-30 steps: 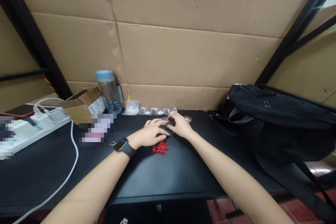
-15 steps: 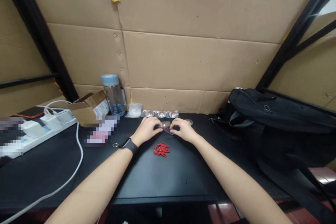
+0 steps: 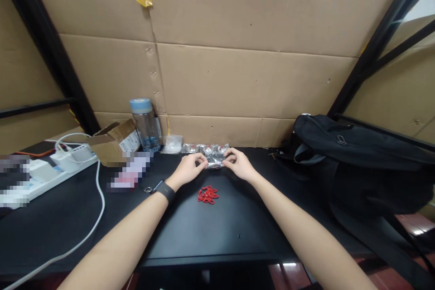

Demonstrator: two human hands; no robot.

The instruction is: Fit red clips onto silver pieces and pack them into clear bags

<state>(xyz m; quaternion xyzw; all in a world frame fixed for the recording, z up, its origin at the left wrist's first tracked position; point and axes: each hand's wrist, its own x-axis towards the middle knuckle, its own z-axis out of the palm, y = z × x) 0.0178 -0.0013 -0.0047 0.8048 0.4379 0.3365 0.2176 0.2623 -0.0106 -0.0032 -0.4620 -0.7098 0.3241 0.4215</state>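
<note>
Between my two hands is a small clear plastic bag (image 3: 215, 160), shiny and stretched out; what lies inside is hard to make out. My left hand (image 3: 188, 168) pinches its left edge, thumb against fingertips. The right edge is pinched by my right hand (image 3: 240, 165). Just behind the bag, three sealed packets with round silvery items and red marks, such as the leftmost packet (image 3: 190, 148), lie in a row. Nearer to me, a small pile of red cord loops (image 3: 208, 195) rests on the black table (image 3: 200, 231).
At the left stand a blue-lidded water bottle (image 3: 145, 124), an open cardboard box (image 3: 113, 142) and a white power strip (image 3: 50, 172) with a trailing cable (image 3: 102, 199). A black backpack (image 3: 367, 158) fills the right side. Cardboard sheets (image 3: 217, 77) form the back wall.
The bag has gone from tilted and partly folded to spread between my fingers. A round item beside my right hand no longer shows. The view has shifted slightly.
</note>
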